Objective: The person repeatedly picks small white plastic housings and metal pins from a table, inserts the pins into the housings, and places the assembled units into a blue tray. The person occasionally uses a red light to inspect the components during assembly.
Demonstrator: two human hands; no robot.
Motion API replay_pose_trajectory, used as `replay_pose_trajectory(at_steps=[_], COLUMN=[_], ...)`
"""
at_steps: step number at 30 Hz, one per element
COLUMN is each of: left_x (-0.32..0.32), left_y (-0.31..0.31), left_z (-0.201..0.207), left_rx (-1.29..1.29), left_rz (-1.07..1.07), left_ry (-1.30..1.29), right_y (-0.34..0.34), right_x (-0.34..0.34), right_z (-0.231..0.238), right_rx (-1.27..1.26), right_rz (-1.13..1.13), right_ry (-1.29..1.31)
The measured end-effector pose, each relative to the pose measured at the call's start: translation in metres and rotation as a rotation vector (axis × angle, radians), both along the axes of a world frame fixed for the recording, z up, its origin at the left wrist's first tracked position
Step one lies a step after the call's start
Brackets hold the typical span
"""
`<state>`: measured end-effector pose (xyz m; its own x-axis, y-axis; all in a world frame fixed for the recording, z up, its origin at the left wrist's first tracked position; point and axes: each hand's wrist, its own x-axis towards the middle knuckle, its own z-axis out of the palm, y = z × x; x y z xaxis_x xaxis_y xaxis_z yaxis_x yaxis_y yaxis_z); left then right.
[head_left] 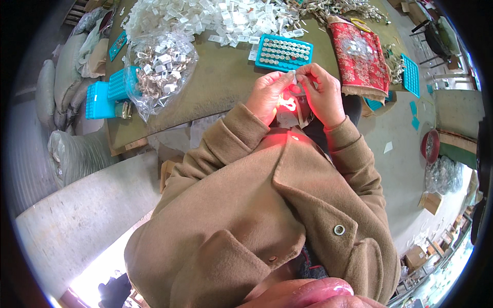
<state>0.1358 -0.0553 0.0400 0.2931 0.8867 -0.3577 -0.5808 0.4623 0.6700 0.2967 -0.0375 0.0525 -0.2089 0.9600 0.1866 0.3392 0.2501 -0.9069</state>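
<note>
My left hand point(266, 96) and my right hand point(322, 95) meet at the table's near edge, thumbs and forefingers pinched together. Between the fingertips is a small whitish piece point(294, 77), mostly covered by them; its exact kind does not show. A bright red glow point(288, 104) shines just below, lighting my palms and the coat front. Just beyond my fingers lies a turquoise tray point(283, 65) with rows of round, pale, button-like parts in its holes. Part of its near row holds no parts.
Clear plastic cases point(226, 20) pile up at the back of the table point(215, 77). At left sit a clear bag of white-and-metal parts point(162, 69) and stacked turquoise trays point(100, 100). A red patterned cloth point(359, 66) lies at right, with yellow-handled pliers point(361, 24) at its far end.
</note>
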Motion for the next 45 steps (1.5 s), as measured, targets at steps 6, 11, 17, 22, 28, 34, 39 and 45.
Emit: replay_pose_trajectory(at_steps=[6, 11, 17, 22, 28, 34, 39, 45], left_x=[-0.011, -0.014, -0.015, -0.011, -0.024, -0.037, -0.039, -0.041], left_y=[0.01, 0.011, 0.017, 0.022, 0.038, 0.043, 0.047, 0.049], left_z=[-0.002, -0.007, -0.008, -0.003, 0.005, 0.001, 0.002, 0.01], left_rx=[-0.147, -0.144, -0.205, 0.092, 0.059, -0.016, 0.071, -0.031], left_rz=[0.007, -0.028, -0.037, 0.065, 0.057, 0.045, 0.059, 0.055], left_ry=[-0.13, -0.122, -0.092, 0.41, 0.249, 0.174, 0.136, 0.004], right_y=[0.007, 0.016, 0.026, 0.045, 0.117, 0.159, 0.172, 0.166], right_x=[-0.003, 0.002, 0.002, -0.004, 0.006, -0.019, -0.01, 0.034], right_z=[-0.002, -0.008, -0.005, -0.003, 0.001, -0.02, -0.023, -0.015], right_rx=[-0.196, -0.153, -0.116, 0.108, -0.063, 0.401, 0.338, -0.159], right_rz=[0.037, 0.108, 0.168, 0.222, 0.316, 0.088, 0.162, 0.093], right_ry=[0.291, 0.162, -0.023, -0.1, -0.146, -0.661, -0.563, -0.011])
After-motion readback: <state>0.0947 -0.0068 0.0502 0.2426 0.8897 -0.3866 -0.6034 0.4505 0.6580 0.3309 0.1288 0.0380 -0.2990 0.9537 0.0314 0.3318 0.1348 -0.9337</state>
